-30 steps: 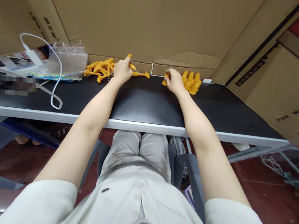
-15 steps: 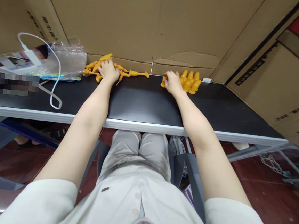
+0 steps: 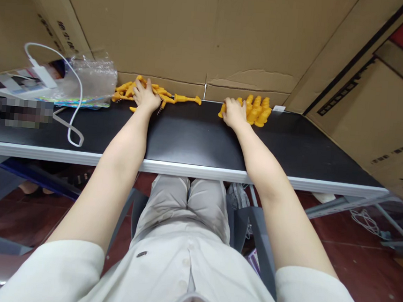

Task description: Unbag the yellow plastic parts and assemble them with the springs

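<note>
My left hand [image 3: 146, 97] lies over a heap of orange-yellow plastic pieces [image 3: 124, 89] with T-shaped handles. Its fingers are spread, and none of the pieces is seen gripped between them. Thin coiled metal ends poke out of the heap, like corkscrews. One longer orange piece [image 3: 186, 100] extends to the right from the heap. On the right, several bell-shaped orange-yellow pieces [image 3: 257, 112] stand upright in close rows. My right hand [image 3: 234, 112] is curved around a bell-shaped piece [image 3: 222, 110] at the left end of these rows; the palm hides part of it.
Black tabletop [image 3: 195, 136] with a pale metal front edge. Cardboard walls [image 3: 162, 30] rise behind and at the right. At the left are a clear plastic bag [image 3: 94, 80], a white cable [image 3: 82, 89] and a white adapter [image 3: 45, 76]. A small white tag [image 3: 279, 109] lies right of the bell shapes.
My left fingers have come away from the orange piece at the top of the heap and spread out. My right hand and its bell-shaped piece have shifted slightly right, against the rows.
</note>
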Motion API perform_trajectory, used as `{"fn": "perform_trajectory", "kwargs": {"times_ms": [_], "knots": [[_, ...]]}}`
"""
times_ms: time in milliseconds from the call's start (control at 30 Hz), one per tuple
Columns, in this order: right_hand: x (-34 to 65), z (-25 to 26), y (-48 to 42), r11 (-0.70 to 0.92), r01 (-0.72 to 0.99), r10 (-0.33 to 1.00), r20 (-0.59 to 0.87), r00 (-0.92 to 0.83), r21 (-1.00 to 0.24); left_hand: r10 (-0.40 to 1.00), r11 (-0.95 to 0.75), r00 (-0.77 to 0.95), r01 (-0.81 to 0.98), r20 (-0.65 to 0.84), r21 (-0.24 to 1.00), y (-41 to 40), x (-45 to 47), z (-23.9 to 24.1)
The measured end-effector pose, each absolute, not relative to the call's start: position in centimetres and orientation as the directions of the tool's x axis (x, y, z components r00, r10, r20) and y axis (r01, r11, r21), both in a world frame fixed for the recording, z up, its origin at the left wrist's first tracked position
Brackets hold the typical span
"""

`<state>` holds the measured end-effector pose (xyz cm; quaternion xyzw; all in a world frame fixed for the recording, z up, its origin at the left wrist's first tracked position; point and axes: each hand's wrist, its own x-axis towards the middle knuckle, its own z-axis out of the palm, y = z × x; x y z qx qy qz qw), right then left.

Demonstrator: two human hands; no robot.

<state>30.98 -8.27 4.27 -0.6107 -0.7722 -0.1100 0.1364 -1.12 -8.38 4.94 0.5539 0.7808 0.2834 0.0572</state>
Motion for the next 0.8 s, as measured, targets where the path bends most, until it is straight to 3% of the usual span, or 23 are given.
{"fn": "perform_trajectory", "kwargs": {"times_ms": [100,233,367,667,800], "knots": [[31.1,4.0,-8.1,0.228,0.973,0.912,0.346,-0.221,0.020,0.921,0.251,-0.357,0.852,0.159,0.459,-7.8,-1.6,4.6],[31.4,3.7,-7.6,0.247,0.968,0.887,0.395,-0.239,0.031,0.947,0.180,-0.284,0.853,0.148,0.489,-6.7,-2.1,3.8],[31.4,3.9,-7.8,0.212,0.976,0.898,0.383,-0.217,0.057,0.959,0.189,-0.256,0.897,0.120,0.400,-7.0,-1.7,3.9],[31.4,3.7,-7.8,0.236,0.971,0.908,0.349,-0.232,0.034,0.918,0.199,-0.317,0.888,0.239,0.414,-8.5,-0.8,5.0],[31.4,3.9,-7.9,0.243,0.970,0.912,0.337,-0.236,0.020,0.879,0.218,-0.387,0.847,0.280,0.484,-8.4,-0.9,4.8]]}}
